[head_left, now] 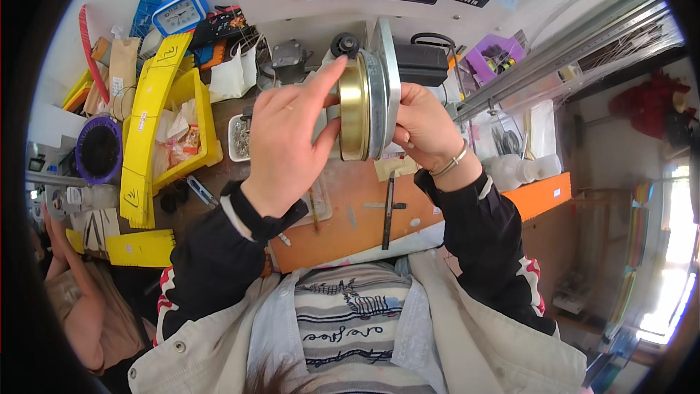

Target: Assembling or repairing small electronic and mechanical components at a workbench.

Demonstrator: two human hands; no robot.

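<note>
Up over the bench I hold a round gold-coloured metal cup [351, 113] on its side, its rim against a grey metal plate [388, 95] with rounded corners. My left hand [292, 128] is at the cup's left side, index finger near its top edge and thumb lower down. Those two fingers are bent towards the cup, and their tips are partly hidden. My right hand [432, 128] grips the plate from the right side, thumb in front and other fingers behind it. A grey layer shows between cup and plate.
An orange board [335, 241] carries a black pen-like tool [389, 211]. At left are a yellow bin [208, 142], long yellow strips [149, 138], a purple round container [99, 149] and a blue clock [180, 12]. A metal rail [561, 44] crosses at right. Another person's arm [84, 284] shows far left.
</note>
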